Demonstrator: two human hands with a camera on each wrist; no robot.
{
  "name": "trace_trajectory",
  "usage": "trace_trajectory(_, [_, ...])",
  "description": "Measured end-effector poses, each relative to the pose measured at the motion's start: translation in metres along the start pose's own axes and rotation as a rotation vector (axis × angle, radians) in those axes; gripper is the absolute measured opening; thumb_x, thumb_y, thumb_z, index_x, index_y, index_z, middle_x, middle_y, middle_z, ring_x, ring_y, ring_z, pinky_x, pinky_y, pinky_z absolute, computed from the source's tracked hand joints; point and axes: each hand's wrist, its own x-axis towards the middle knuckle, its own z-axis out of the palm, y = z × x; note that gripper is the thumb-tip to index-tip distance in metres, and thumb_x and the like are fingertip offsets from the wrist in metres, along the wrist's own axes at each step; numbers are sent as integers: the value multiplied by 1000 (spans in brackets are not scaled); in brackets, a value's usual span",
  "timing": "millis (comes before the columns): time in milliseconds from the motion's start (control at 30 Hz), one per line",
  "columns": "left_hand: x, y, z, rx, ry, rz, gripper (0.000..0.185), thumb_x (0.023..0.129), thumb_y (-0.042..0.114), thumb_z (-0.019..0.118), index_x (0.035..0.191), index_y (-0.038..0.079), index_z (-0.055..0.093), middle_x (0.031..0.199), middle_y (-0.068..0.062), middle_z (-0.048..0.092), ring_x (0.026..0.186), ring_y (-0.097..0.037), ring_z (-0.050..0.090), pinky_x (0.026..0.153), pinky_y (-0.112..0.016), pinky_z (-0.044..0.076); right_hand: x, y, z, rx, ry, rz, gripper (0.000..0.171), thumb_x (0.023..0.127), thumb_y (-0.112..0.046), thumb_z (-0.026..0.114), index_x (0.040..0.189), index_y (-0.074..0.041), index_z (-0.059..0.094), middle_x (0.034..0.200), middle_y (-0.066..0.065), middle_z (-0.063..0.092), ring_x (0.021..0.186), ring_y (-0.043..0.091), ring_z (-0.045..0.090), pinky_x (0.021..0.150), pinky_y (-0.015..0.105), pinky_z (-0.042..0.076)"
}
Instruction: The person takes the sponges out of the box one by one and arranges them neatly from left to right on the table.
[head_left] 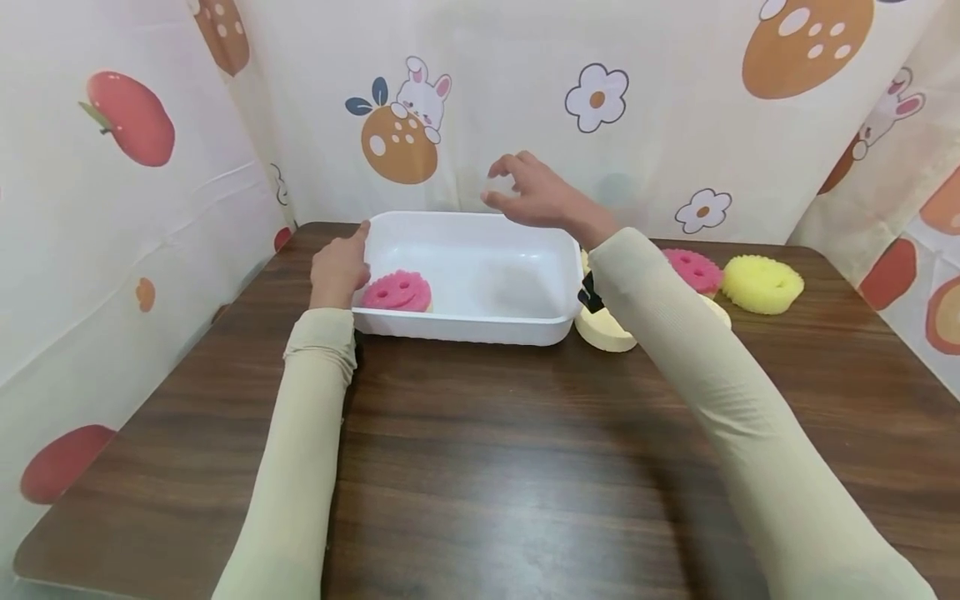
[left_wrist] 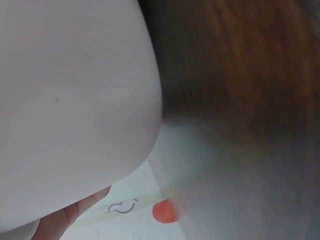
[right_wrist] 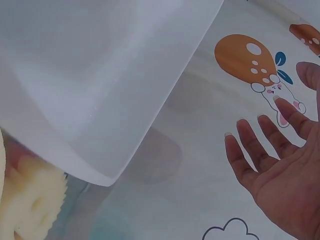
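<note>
A white rectangular plastic basin point(head_left: 480, 331) stands on the table. My left hand point(head_left: 339, 268) grips its left rim, the index finger pointing along the edge toward the back corner. Just inside, by that hand, lies a pink smiley-face scrubbing sponge point(head_left: 397, 292) with a scalloped edge. In the left wrist view the basin wall point(left_wrist: 75, 100) covers most of the hand, leaving a finger point(left_wrist: 75, 212) visible at the bottom. My right hand point(head_left: 536, 190) is raised above the basin's back right rim, holding nothing. Its fingers point(right_wrist: 257, 145) are spread and loosely bent in the right wrist view.
Right of the basin, partly behind my right forearm, sit cream round sponges point(head_left: 606, 333), another pink sponge point(head_left: 693, 271) and a yellow smiley sponge point(head_left: 762, 285). A patterned curtain point(head_left: 510, 100) hangs behind and beside the dark wooden table point(head_left: 480, 467).
</note>
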Motion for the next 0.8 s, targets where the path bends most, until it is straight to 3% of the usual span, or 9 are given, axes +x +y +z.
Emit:
trace_trajectory(333, [-3,1,-2,-5,-10,3,78,96,12,54,161,18,11,98,-25,62,69,-30,51,62,-37,44,9,-8,9,-14,-17,-3,52,99,-44,51,141,-14,45,151,10,39,132,30,46,113,44,40])
trace_trajectory(800, [-3,1,-2,-12,-14,-13,77,97,13,54,161,19,11,111,-27,63,70,-29,50,61,-35,44,27,-25,27,-42,-44,-49,53,97,-48,52,142,-19,46,149,5,41,129,21,46,113,41,40])
